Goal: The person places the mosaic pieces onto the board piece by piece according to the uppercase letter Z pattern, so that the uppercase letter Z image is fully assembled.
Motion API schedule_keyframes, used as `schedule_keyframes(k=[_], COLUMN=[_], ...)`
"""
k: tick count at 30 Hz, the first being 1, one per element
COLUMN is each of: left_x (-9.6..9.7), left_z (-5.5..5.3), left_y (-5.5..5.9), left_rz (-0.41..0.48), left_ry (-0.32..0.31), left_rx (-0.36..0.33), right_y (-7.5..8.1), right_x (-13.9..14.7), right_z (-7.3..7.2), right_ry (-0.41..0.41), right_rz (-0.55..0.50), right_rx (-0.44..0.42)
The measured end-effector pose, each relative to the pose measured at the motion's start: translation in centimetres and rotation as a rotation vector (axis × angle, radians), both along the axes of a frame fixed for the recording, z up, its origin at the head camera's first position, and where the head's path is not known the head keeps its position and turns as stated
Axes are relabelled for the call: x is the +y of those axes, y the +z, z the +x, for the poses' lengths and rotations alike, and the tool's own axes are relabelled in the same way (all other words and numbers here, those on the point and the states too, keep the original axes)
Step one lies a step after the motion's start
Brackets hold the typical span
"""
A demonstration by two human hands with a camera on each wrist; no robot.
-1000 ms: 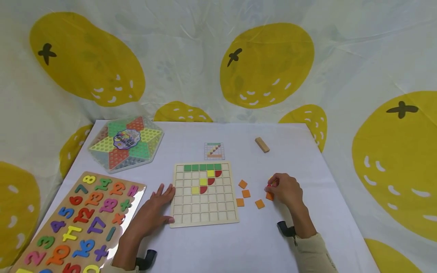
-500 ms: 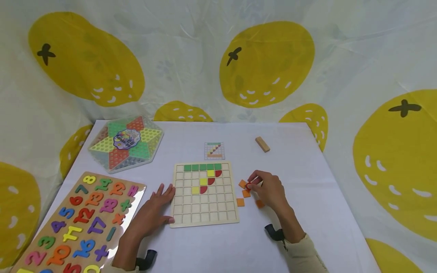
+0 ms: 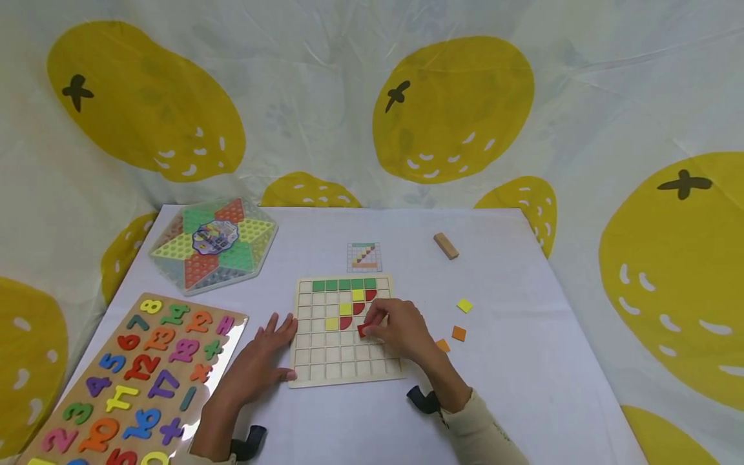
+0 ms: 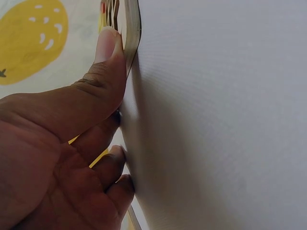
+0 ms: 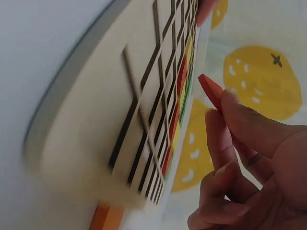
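Note:
A wooden grid board lies on the white table, with green, yellow and rounded red tiles in some of its squares. My left hand rests at the board's left side, fingers spread and thumb at the near corner; in the left wrist view the thumb touches the board's edge. Over the board's right part, my right hand pinches a red tile between thumb and fingers. That red tile appears in the right wrist view, held clear of the board. Its full outline is hidden by the fingers.
Loose orange tiles and a yellow tile lie to the right. Behind the board is a pattern card; a wooden block lies farther right. A number puzzle and a star-patterned game board occupy the left.
My right hand has carried the red tile left, from the loose tiles to above the board. The yellow tile at the right is now uncovered. My left hand has stayed put.

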State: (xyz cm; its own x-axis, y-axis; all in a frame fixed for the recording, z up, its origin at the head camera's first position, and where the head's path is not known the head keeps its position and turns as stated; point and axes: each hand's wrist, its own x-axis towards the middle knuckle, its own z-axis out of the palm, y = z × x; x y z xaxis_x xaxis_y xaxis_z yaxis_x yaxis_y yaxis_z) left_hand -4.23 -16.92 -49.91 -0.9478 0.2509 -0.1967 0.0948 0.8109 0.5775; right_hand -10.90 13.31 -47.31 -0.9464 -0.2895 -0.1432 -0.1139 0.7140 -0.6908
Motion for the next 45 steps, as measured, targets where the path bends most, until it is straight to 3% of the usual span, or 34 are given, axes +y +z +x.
schedule_keyframes(k=[5, 12, 26, 35, 45], left_x=[-0.1, 0.0, -0.2, -0.1, -0.2], left_z=[0.0, 0.0, 0.0, 0.0, 0.0], left_y=[-0.2, -0.1, -0.2, -0.2, -0.2], left_rz=[-0.003, 0.007, 0.039, 0.018, 0.004], left_ry=[0.001, 0.015, 0.008, -0.005, -0.011], left_rx=[-0.003, -0.026, -0.002, 0.02, 0.025], right_y=[-0.8, -1.6, -1.6, -1.3, -0.6], right_x=[-2.6, -5.3, -6.9, -5.1, 1.5], right_z=[0.2, 0.1, 0.3, 0.3, -1.1], right_ry=[0.055, 0.062, 0.074, 0.043, -0.066], right_rz=[0.03, 0.078, 0.156, 0.071, -0.048], right_rx=[0.006, 0.003, 0.051, 0.053, 0.109])
